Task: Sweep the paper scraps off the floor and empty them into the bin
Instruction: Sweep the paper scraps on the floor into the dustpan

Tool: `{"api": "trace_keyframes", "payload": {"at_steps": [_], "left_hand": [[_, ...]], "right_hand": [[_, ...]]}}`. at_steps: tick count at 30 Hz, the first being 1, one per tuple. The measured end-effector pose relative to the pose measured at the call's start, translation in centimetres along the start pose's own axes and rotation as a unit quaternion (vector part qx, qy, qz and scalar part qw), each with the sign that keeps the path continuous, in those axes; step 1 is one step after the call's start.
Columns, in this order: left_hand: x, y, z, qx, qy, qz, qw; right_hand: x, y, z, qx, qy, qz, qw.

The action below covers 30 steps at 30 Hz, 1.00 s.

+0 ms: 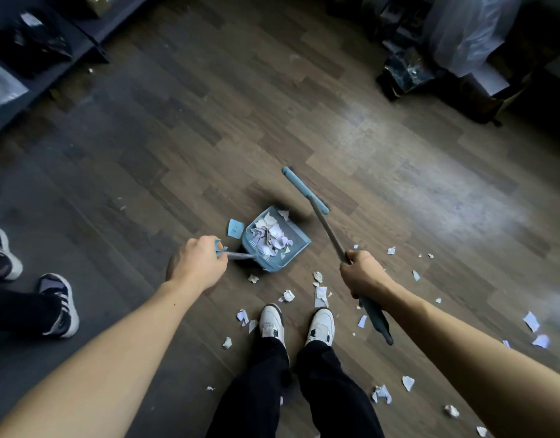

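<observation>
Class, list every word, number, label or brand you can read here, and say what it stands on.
No text is legible.
On the blue slip beside the dustpan: a dark mark, too blurred to read.
On the paper scraps in the dustpan: any print too small to tell.

The floor [209,121] is dark wood-look planking. A blue dustpan [296,248] heaped with torn paper seems to rest on it, a small blue note [235,228] just beside its left edge. Paper scraps [321,294] lie scattered around a pair of white shoes [272,322] and out to the right. Dark shoes [59,306] stand at the left.
</observation>
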<state>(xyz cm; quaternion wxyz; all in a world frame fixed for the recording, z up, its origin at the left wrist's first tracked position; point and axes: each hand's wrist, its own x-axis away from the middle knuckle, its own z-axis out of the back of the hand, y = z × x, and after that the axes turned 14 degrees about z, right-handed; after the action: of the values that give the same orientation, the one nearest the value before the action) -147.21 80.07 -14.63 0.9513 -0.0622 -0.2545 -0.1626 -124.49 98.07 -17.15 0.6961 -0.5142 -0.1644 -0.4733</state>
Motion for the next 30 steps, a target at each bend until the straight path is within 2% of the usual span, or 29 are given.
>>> {"api": "trace_keyframes", "payload": {"at_steps": [9, 16, 24, 30], "left_hand": [[1.2, -7.0, 1.9, 0.002, 0.028, 0.034, 0.999], [-0.9, -13.3, 1.8, 0.05, 0.023, 0.062, 0.997], [-4.7, -22.4, 2.4, 0.04, 0.007, 0.042, 0.998], [-6.8, -28.1, 2.1, 0.032, -0.003, 0.01, 0.999]], "right_hand": [[0.7, -2.1, -3.5, -0.009, -0.003, 0.0, 1.0], [0.3, -4.8, -9.2, 0.038, 0.013, 0.004, 0.999], [-3.8, -8.6, -17.0, 0.092, 0.056, -0.026, 0.994], [-4.4, -10.6, -23.2, 0.078, 0.034, -0.065, 0.994]]}}
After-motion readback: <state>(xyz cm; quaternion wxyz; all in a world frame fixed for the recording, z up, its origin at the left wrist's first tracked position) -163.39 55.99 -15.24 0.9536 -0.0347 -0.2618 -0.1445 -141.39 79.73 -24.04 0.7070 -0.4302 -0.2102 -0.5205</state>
